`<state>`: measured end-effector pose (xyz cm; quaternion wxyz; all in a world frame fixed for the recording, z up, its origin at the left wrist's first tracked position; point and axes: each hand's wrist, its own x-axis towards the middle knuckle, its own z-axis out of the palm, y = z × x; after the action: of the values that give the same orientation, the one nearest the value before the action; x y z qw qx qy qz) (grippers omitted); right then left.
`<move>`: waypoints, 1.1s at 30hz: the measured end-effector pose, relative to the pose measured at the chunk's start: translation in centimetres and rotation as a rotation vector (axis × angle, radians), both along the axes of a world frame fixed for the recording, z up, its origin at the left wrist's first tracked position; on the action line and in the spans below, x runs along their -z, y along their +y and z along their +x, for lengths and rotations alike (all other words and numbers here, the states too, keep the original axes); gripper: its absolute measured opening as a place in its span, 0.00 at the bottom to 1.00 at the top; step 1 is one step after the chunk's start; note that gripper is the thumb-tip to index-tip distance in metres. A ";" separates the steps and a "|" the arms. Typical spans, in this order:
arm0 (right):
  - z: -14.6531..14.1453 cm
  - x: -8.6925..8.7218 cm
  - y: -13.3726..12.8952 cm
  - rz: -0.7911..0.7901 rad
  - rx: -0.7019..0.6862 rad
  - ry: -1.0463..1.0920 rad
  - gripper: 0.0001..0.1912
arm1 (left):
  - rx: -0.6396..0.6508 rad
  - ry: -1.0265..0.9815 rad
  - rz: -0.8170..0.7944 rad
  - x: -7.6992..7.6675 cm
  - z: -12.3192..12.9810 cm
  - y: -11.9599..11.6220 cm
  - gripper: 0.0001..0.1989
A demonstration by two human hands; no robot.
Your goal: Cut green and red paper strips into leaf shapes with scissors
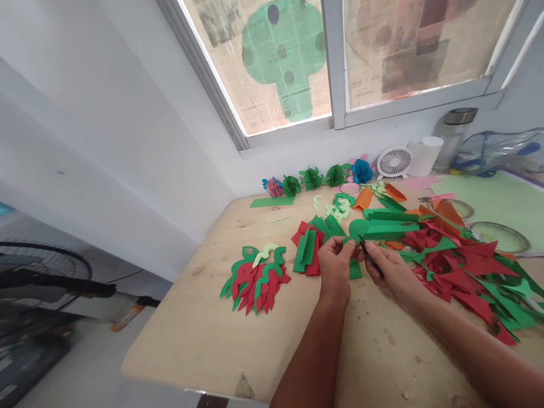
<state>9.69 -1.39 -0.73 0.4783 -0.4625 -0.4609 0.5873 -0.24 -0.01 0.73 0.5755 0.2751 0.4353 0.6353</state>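
Note:
My left hand (334, 263) is closed, its thumb and fingers pinching a piece of green paper (356, 230) near the middle of the table. Close on its right, my right hand (389, 272) grips dark scissors (369, 256), their narrow tip pointing up at the paper between the hands. The scissor handles are mostly hidden in the palm. Folded green and red paper pieces (306, 252) lie just left of my left hand. Farther left rests a pile of cut red and green wavy-edged paper shapes (259, 277), with a pale green one on top.
Red and green paper scraps (471, 263) heap up on the right, beside rolls of tape (500, 237). Paper flowers (312, 178), a small white fan (394, 162) and a clear bottle (450, 139) line the wall. The wooden table (191, 334) ends at the left.

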 end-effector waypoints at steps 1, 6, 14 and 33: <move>0.0 0.0 0.0 0.002 -0.001 0.003 0.26 | -0.004 0.001 -0.007 -0.1 0.0 0.0 0.10; 0.1 0.2 0.1 0.012 -0.001 0.004 0.25 | -0.005 -0.008 -0.014 0.0 0.0 0.1 0.10; 0.1 0.2 0.1 0.022 -0.019 -0.035 0.27 | -0.009 0.002 -0.031 0.1 -0.1 0.1 0.12; 0.3 1.3 0.4 0.022 -0.005 -0.044 0.25 | -0.014 -0.029 -0.071 0.2 -0.2 0.2 0.11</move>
<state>9.95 -0.95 -2.01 0.4716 -0.4690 -0.4789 0.5729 -0.41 0.19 0.53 0.5865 0.2423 0.4511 0.6276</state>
